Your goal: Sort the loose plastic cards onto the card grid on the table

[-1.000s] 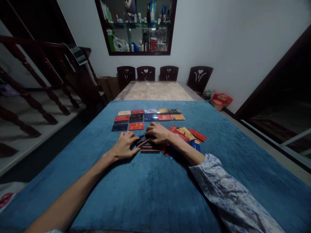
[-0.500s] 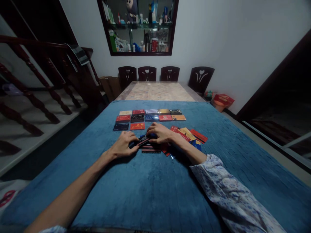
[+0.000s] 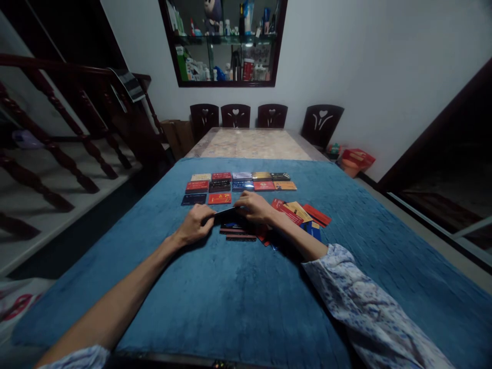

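Between them, my left hand [image 3: 197,224] and my right hand [image 3: 253,206] pinch dark cards [image 3: 225,211], held nearly edge-on above the table; how many is hard to tell. Below lie several dark cards [image 3: 239,237] with brownish stripes, partly hidden by my hands. Beside my right wrist is a loose, overlapping spread of cards, among them a red card [image 3: 288,213], a gold card [image 3: 300,210] and a blue card [image 3: 314,233]. Beyond my hands, cards are laid out in rows, with an orange-red card [image 3: 219,198] and a dark blue card [image 3: 194,199] in the nearest row.
A blue cloth [image 3: 230,292] covers the near part of the table, and its bare patterned top [image 3: 249,143] shows beyond. Dark chairs [image 3: 235,116] stand at the far end, another chair [image 3: 322,123] at the right corner. A wooden railing [image 3: 73,120] runs along the left.
The held cards have come up off the cards below and turned from lying tilted to nearly edge-on. Both hands stay close together; the whole view has shifted slightly.
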The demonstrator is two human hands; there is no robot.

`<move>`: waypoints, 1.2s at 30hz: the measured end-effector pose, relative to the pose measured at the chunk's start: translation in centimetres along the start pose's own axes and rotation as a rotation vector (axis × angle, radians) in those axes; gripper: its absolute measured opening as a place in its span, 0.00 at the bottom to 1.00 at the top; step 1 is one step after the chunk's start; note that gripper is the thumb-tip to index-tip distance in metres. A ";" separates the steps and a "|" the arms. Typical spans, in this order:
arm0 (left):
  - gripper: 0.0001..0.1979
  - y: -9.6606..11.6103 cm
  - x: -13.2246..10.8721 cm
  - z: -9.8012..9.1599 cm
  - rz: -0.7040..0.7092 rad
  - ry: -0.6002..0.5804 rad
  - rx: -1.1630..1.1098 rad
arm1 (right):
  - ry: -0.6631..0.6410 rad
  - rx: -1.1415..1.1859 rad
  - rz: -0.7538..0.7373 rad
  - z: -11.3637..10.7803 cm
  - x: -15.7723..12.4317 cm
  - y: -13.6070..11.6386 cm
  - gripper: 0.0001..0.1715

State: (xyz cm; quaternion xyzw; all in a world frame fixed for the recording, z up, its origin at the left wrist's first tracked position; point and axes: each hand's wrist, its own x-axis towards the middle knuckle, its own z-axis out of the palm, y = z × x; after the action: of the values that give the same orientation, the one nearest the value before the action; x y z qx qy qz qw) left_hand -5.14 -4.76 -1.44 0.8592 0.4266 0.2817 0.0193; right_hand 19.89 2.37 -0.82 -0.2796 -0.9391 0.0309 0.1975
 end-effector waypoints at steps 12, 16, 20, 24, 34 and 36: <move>0.19 -1.1 -0.2 1.6 -0.126 0.097 -0.026 | -0.027 -0.109 0.237 -0.6 -0.1 -2.2 0.18; 0.20 -1.0 -0.1 1.5 -0.149 0.088 -0.015 | -0.027 -0.128 0.244 -0.2 0.0 -2.2 0.19; 0.20 -0.9 -0.1 1.6 -0.171 0.078 -0.003 | -0.038 -0.136 0.231 -0.2 0.0 -2.3 0.22; 0.22 -0.8 -0.1 1.8 -0.163 0.069 -0.002 | -0.045 -0.139 0.203 0.1 0.0 -2.2 0.26; 0.23 -0.9 0.1 2.0 -0.162 0.041 0.005 | -0.016 -0.085 0.137 1.4 -0.1 -1.2 0.31; 0.23 -0.8 0.2 2.0 -0.171 0.032 -0.009 | -0.040 -0.085 0.148 1.1 -0.1 -1.4 0.32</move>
State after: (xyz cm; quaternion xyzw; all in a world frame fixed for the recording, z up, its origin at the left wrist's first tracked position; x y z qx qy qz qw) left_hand -4.63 -3.75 -3.24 0.8148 0.4976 0.2948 0.0404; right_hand 18.83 1.18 -1.59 -0.3558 -0.9200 0.0108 0.1640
